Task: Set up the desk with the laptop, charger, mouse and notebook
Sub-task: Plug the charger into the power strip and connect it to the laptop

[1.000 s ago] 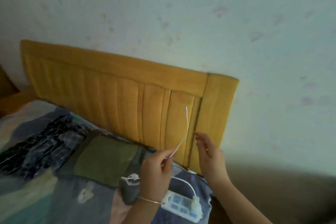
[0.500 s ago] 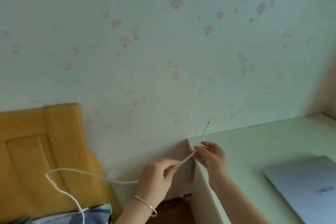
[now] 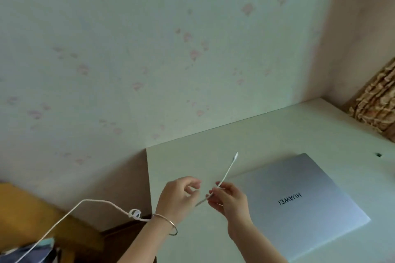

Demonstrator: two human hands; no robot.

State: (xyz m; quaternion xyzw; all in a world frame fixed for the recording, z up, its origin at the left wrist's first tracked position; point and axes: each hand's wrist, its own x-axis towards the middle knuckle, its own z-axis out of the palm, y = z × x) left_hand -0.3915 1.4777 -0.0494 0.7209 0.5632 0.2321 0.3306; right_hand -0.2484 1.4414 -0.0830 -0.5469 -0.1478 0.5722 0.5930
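While the right hand (image 3: 229, 198) pinches the white charger cable (image 3: 227, 174) near its plug end, plug tip angled up over the desk (image 3: 192, 160), the left hand (image 3: 178, 196) sits just beside it, fingers loosely curled; cannot tell if it touches the cable. Cable runs under the left wrist past a bangle (image 3: 171, 225), has a small knot (image 3: 134, 213), then arcs down-left off frame. Closed silver laptop (image 3: 310, 205) lies flat on desk, right of both hands. Yellow headboard (image 3: 25, 215) lower left, ruffled fabric (image 3: 376, 102) far right
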